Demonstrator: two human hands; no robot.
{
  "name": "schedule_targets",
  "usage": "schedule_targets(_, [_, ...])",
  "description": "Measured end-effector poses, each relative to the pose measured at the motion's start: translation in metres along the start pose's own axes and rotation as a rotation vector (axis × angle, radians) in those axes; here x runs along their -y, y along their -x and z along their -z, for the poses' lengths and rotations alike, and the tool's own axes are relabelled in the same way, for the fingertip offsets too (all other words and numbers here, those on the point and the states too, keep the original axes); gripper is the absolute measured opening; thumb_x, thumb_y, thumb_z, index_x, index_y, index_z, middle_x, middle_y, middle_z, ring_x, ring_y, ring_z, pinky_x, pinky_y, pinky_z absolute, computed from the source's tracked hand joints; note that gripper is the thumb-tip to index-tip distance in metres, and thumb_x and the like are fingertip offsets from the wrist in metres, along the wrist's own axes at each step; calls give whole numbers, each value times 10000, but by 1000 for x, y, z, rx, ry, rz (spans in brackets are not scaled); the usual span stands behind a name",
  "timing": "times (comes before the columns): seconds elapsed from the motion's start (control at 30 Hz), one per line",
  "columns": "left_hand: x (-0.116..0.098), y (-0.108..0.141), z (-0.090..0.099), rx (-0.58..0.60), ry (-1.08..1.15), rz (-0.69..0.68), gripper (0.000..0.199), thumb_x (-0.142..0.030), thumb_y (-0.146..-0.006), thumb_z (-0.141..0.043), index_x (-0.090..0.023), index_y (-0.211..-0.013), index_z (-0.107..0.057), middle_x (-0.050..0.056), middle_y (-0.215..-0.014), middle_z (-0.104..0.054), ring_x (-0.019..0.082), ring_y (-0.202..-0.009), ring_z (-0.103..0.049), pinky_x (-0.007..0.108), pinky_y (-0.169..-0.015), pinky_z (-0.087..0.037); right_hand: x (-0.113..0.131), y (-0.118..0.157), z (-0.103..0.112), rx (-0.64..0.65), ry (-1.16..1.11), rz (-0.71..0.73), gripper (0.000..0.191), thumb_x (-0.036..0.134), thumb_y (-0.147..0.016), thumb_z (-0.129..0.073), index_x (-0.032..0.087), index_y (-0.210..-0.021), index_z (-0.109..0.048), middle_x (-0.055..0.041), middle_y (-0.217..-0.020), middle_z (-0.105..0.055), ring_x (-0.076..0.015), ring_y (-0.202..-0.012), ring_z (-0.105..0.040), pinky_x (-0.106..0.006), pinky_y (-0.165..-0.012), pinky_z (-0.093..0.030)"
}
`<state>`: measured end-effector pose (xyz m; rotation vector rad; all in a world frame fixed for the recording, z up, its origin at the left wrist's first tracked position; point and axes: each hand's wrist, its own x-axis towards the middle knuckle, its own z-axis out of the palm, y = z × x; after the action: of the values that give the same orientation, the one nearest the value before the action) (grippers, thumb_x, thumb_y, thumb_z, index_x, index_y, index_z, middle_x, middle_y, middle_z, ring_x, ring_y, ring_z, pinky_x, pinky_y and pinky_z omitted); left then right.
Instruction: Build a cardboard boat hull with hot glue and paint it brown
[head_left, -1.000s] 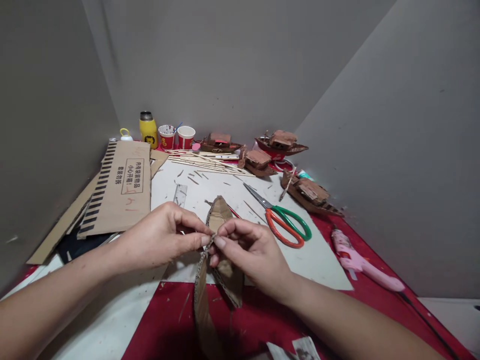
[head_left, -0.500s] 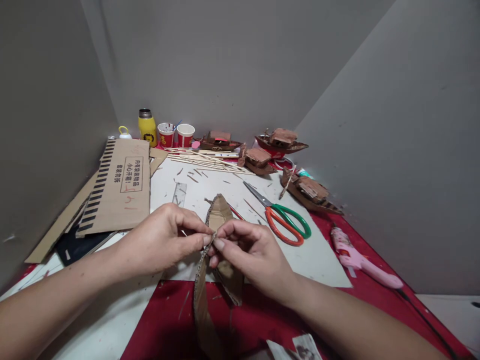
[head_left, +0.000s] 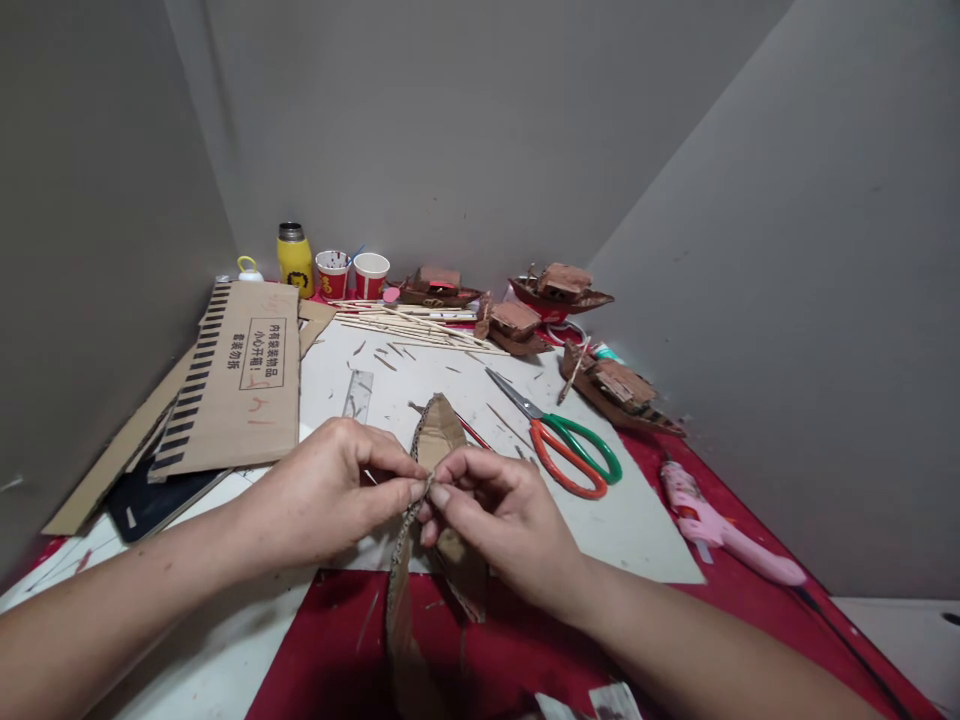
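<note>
The left hand (head_left: pixel 337 495) and right hand (head_left: pixel 514 525) pinch the edge of a cardboard boat hull (head_left: pixel 437 437), above white paper (head_left: pixel 630 545) and red cloth (head_left: pixel 337 640). A stained paper cup (head_left: pixel 332 281) holds a blue stick (head_left: pixel 356 254). Grey walls (head_left: pixel 495 130) stand behind.

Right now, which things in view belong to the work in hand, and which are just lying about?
Work in hand:
- cardboard piece, pinched by left hand and right hand
- probably scissors and pink glue gun, both untouched

Apparently lying about:
- yellow bottle
- two paper cups
- brown model boats
- thin sticks
</note>
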<state>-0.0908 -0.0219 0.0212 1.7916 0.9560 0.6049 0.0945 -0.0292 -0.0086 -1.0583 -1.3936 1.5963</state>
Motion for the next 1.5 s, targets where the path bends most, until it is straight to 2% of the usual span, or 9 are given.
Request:
schedule_targets(0.27, [-1, -1, 1, 28, 25, -18, 251, -103, -864, -543, -173, -798, -775, -12, -766, -737, 95, -684, -613, 165, -635, -439, -2, 0, 0, 7, 11, -3, 191, 310, -739, -689, 165, -686, -577, -3, -579, -662, -98, -503, -633, -187, -514, -512])
schedule_targets(0.6, [-1, 0, -2, -15, -37, -13, 241, -111, -856, -552, -174, -784, -773, -10, -736, -716, 100, -662, -601, 178, -602, -430, -4, 0, 1, -3, -2, -4, 195, 308, -737, -690, 163, -679, -573, 3, -566, -654, -92, -491, -627, -182, -506, -511])
schedule_targets(0.87, [1, 0, -3, -28, -40, -50, 245, -82, -846, -550, -179, -783, -766, -20, -754, -719, 95, -693, -625, 170, -633, -446, -5, 2, -1, -13, -15, -30, 197, 299, -717, -698, 167, -681, -556, 7, -563, -649, -94, -487, -623, -184, -500, -502])
schedule_targets(1.1, [-2, 1, -5, -28, -31, -20, 248, -90, -836, -550, -169, -731, -761, -19, -708, -701, 97, -660, -610, 176, -607, -435, -8, 3, -2, -8, 39, 57, 121, 234, -749, -643, 170, -696, -556, -1, -565, -658, -96, -487, -628, -174, -493, -495])
schedule_targets(1.27, [-4, 2, -5, -39, -18, 24, 199, -147, -822, -574, -153, -745, -757, 4, -716, -709, 116, -646, -599, 196, -571, -423, -14, 5, 1, 42, 109, 177, 96, 214, -820, -566, 183, -731, -547, -6, -551, -661, -106, -493, -630, -184, -497, -502])
schedule_targets(1.4, [-4, 2, -7, -56, -50, 48, 203, -158, -798, -577, -139, -657, -722, -4, -626, -654, 107, -595, -551, 196, -534, -390, -18, 6, 3, 75, 196, 297, 98, 206, -860, -529, 187, -765, -546, -19, -606, -673, -109, -508, -631, -196, -499, -510])
schedule_targets(1.5, [-3, 1, -9, -98, -61, 76, 196, -162, -772, -577, -132, -623, -702, -13, -589, -610, 95, -552, -508, 195, -496, -361, -20, 5, 3, 69, 202, 313, 94, 197, -862, -527, 190, -769, -545, -12, -604, -662, -109, -507, -632, -195, -495, -513])
